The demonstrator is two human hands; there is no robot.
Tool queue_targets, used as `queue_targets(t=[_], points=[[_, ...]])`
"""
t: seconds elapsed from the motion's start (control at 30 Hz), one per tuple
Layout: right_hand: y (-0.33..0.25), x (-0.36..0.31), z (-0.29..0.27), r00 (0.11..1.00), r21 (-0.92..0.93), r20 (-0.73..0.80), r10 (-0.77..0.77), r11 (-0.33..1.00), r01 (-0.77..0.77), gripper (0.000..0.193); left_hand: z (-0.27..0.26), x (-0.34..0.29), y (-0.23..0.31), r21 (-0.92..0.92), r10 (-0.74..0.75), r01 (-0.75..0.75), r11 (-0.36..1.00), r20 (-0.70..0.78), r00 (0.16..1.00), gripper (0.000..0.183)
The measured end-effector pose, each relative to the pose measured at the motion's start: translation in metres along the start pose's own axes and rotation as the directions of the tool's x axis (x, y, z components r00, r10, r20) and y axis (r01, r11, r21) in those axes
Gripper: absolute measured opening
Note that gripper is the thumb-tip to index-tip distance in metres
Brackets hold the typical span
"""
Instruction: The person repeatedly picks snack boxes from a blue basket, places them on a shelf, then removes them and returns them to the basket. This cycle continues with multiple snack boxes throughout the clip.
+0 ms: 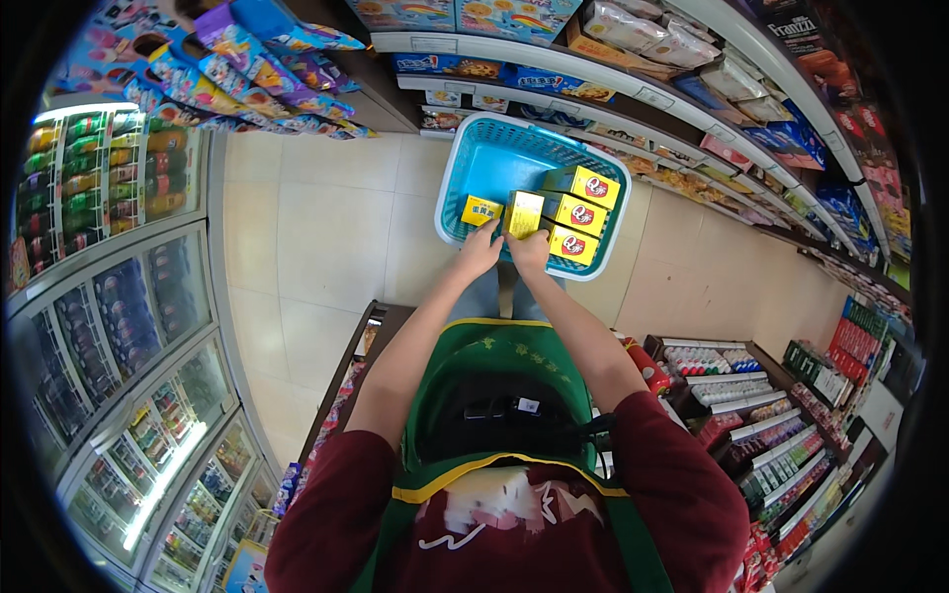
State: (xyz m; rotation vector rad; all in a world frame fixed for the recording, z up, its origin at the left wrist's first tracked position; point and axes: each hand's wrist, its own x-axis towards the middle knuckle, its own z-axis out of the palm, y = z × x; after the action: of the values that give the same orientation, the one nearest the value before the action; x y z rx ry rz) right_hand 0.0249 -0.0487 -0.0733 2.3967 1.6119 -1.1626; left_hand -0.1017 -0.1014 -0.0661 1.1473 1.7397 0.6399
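Note:
A blue plastic basket (448,188) with pierced sides stands in front of me, holding several yellow boxes. My left hand (478,251) reaches over its near rim, fingers closed at the lower edge of a small yellow box (480,210) with dark printing. Beside it, my right hand (529,252) grips the near end of another yellow box (524,213). Three yellow boxes with red round emblems form a column at the basket's right: a far box (595,186), a middle box (583,213) and a near box (572,244). My fingertips are partly hidden by the boxes.
Shelves of packaged snacks (643,89) run along the far and right sides. Glass-door drink coolers (129,306) line the left. Snack bags (247,59) hang at the far left. A low rack of small goods (741,385) stands at the right, and tiled floor (336,198) lies between.

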Motion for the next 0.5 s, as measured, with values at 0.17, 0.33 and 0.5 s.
queue_targets(t=[0.17,0.33,0.5], points=[[-0.002,0.016,0.023,0.997,-0.059,0.014,0.077,0.995,-0.076,0.077,0.006,0.015,-0.020,0.094,-0.109,0.102,0.990,0.076,0.991,0.053],[-0.004,0.037,0.045,0.968,-0.214,0.170,0.182,0.966,-0.144,0.079,-0.001,0.027,-0.021,0.305,0.067,-0.144,0.941,0.250,0.966,0.053],[0.003,0.055,0.061,0.899,-0.380,0.386,0.208,0.923,-0.050,0.080,0.002,0.033,-0.033,0.439,0.003,-0.187,0.879,0.387,0.922,0.054]])
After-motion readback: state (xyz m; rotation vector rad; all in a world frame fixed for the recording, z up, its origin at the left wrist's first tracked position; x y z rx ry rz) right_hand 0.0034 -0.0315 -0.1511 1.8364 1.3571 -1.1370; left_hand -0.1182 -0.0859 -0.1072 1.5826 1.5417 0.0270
